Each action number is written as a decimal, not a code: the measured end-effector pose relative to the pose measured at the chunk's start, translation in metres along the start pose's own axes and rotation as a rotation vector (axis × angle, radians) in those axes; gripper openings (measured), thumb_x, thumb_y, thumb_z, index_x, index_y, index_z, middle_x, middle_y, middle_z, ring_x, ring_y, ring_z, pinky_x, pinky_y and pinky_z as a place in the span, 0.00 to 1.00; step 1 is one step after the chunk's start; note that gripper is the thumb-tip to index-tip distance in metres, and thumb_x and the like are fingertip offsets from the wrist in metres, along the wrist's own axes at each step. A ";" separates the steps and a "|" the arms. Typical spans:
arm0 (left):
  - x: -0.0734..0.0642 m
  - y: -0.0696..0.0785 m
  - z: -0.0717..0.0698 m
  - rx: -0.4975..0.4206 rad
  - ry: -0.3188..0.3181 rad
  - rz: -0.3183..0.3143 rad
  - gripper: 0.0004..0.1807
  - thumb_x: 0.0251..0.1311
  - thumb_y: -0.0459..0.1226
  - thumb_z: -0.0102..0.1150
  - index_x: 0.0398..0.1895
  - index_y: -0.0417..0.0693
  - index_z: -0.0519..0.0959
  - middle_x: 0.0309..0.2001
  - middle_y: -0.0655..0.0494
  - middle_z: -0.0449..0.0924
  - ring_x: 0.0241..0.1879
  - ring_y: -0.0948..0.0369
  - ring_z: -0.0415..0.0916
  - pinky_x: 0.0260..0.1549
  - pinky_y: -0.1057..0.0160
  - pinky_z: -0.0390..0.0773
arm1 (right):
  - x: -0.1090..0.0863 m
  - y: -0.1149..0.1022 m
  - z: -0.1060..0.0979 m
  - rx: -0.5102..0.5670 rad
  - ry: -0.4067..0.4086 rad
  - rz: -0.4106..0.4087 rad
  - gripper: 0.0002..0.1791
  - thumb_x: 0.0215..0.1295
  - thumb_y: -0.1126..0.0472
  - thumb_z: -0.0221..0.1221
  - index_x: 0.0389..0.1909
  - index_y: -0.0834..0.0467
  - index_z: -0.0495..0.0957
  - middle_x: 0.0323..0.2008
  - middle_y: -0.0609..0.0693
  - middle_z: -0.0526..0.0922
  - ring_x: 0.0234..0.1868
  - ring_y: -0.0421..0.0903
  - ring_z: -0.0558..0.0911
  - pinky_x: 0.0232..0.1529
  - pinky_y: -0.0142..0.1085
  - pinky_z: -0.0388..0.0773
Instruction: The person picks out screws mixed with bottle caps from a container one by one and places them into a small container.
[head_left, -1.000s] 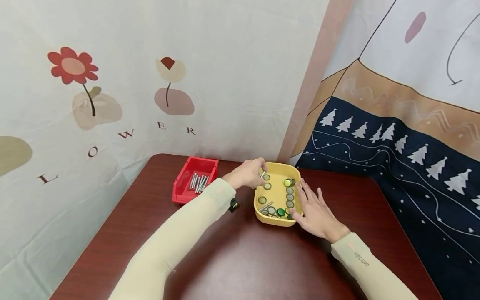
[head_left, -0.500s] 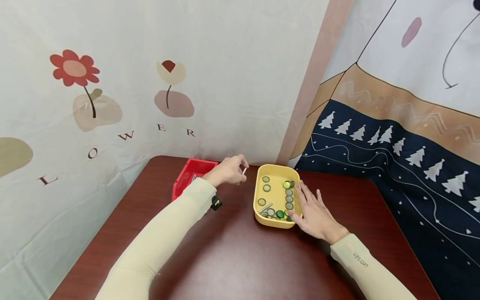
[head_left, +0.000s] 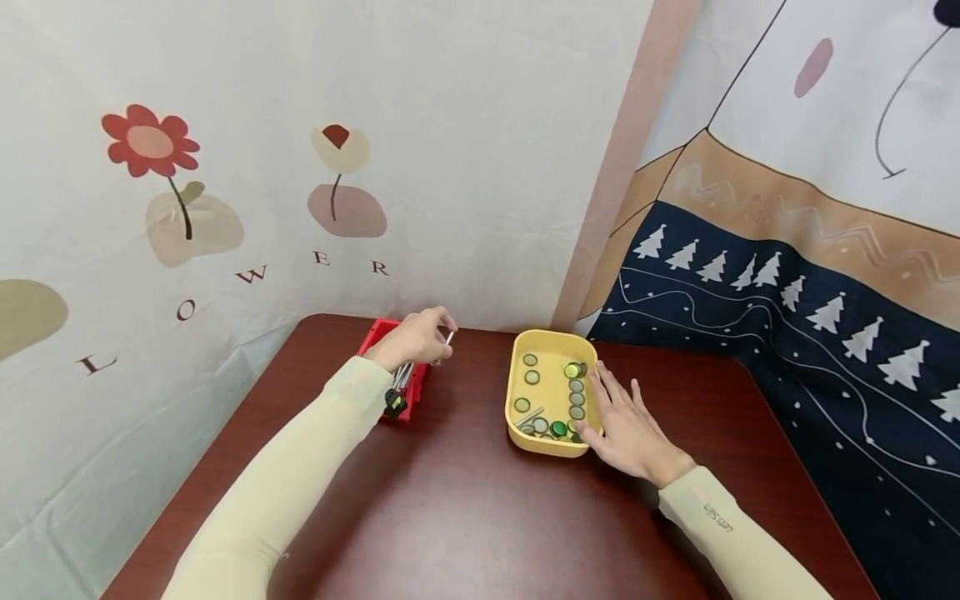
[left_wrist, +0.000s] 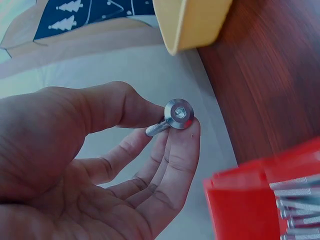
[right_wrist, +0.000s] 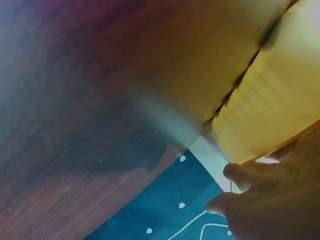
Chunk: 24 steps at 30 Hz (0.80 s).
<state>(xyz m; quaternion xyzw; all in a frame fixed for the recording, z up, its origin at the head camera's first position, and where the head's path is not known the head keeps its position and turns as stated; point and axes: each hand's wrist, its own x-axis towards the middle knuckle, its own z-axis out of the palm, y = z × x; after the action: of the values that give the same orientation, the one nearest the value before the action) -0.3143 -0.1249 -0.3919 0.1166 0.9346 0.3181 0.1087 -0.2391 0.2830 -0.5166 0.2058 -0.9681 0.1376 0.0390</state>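
Observation:
My left hand (head_left: pixel 414 340) is over the red bin (head_left: pixel 382 330) on the left of the table. Between thumb and fingers it pinches a silver bolt (left_wrist: pixel 179 113), whose hex-socket head faces the left wrist camera. Several similar bolts (left_wrist: pixel 300 206) lie inside the bin, partly hidden by the hand in the head view. My right hand (head_left: pixel 633 429) rests with extended fingers against the right rim of a yellow container (head_left: pixel 551 450). Inside that container are several round bottle caps (head_left: pixel 576 398) and a thin metal bolt (head_left: pixel 531 417) near its front left corner.
A dark red-brown wooden table (head_left: pixel 465 517) carries both containers, with a gap of tabletop between them. Printed fabric (head_left: pixel 465 167) hangs right behind the table's back edge and continues along the right side (head_left: pixel 840 400).
My left hand has moved left from the yellow container to the red bin, carrying the bolt. The right hand stays at the yellow container's rim.

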 end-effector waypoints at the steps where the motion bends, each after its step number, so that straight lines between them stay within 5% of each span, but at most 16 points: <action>1: 0.000 -0.004 -0.002 0.003 0.002 -0.002 0.23 0.76 0.29 0.69 0.70 0.40 0.79 0.55 0.37 0.92 0.40 0.53 0.93 0.39 0.64 0.90 | 0.000 0.000 0.000 0.000 0.000 0.001 0.53 0.86 0.37 0.60 0.95 0.63 0.52 0.97 0.64 0.48 0.96 0.66 0.54 0.92 0.78 0.45; 10: -0.010 -0.033 -0.021 0.073 0.018 -0.046 0.25 0.77 0.33 0.67 0.73 0.39 0.78 0.59 0.36 0.91 0.49 0.51 0.90 0.49 0.57 0.89 | 0.000 0.001 0.001 -0.006 0.009 -0.006 0.53 0.86 0.37 0.60 0.95 0.63 0.53 0.97 0.63 0.47 0.96 0.65 0.55 0.92 0.78 0.45; 19: -0.014 -0.051 -0.027 0.068 0.016 -0.108 0.26 0.75 0.33 0.70 0.73 0.38 0.78 0.55 0.38 0.92 0.43 0.54 0.89 0.45 0.57 0.89 | 0.001 0.000 0.001 -0.003 0.002 -0.007 0.53 0.86 0.36 0.60 0.95 0.63 0.53 0.97 0.63 0.48 0.96 0.66 0.55 0.92 0.78 0.46; 22: -0.007 -0.062 -0.027 0.053 -0.011 -0.131 0.25 0.75 0.34 0.72 0.72 0.39 0.79 0.55 0.38 0.93 0.45 0.51 0.93 0.52 0.51 0.93 | 0.001 0.001 0.002 -0.003 0.001 -0.003 0.53 0.86 0.36 0.60 0.95 0.63 0.53 0.97 0.63 0.47 0.96 0.65 0.54 0.92 0.78 0.45; 23: 0.005 -0.084 -0.023 0.016 -0.011 -0.096 0.24 0.74 0.37 0.75 0.70 0.44 0.81 0.53 0.42 0.94 0.43 0.54 0.93 0.50 0.53 0.93 | 0.001 0.001 0.002 -0.002 0.001 -0.002 0.53 0.86 0.36 0.60 0.95 0.63 0.53 0.97 0.63 0.47 0.97 0.65 0.54 0.92 0.78 0.45; 24: 0.009 -0.089 -0.023 0.015 -0.020 -0.099 0.24 0.74 0.37 0.75 0.69 0.44 0.81 0.53 0.42 0.94 0.44 0.54 0.94 0.51 0.52 0.94 | 0.001 0.002 0.003 -0.002 0.003 -0.003 0.53 0.86 0.36 0.60 0.95 0.63 0.53 0.97 0.63 0.47 0.97 0.65 0.54 0.92 0.78 0.45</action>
<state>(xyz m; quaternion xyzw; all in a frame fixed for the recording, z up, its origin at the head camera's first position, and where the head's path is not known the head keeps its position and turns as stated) -0.3421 -0.2038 -0.4305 0.0741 0.9405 0.3041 0.1326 -0.2404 0.2835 -0.5194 0.2071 -0.9679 0.1367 0.0407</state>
